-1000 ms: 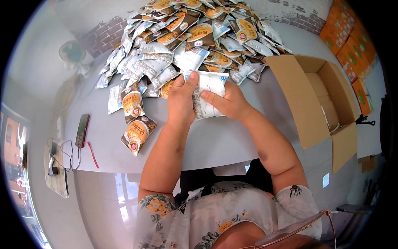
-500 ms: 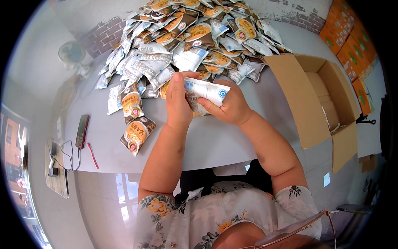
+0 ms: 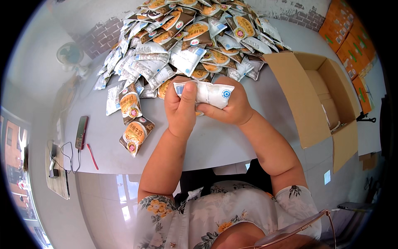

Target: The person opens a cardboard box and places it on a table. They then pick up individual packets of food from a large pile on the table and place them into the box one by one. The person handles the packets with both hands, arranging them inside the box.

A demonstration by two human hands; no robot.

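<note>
Between my two hands, above the grey table, is a milk pouch [image 3: 210,94] with its white back toward me. My left hand [image 3: 181,103] grips its left end, thumb pressed on the white side. Closed round the right end is my right hand [image 3: 235,104], its thumb along the lower edge. The fingers behind the pouch are mostly hidden. Just beyond my hands rises a large heap of brown and white pouches [image 3: 184,58]. Two pouches lie apart on the left: one pouch [image 3: 137,135] nearest me and another pouch [image 3: 130,103] touching the heap.
An open cardboard box [image 3: 327,91] stands at the right, flaps folded out. Orange cartons [image 3: 348,50] are stacked behind it. On the left of the table [image 3: 215,145] lie a phone [image 3: 82,132] on a cable and a red pen-like stick [image 3: 92,156]. A fan [image 3: 70,54] stands far left.
The pouch has turned so that more of its white back shows. My left hand has gone from flat, upright fingers to a grip with the thumb on top.
</note>
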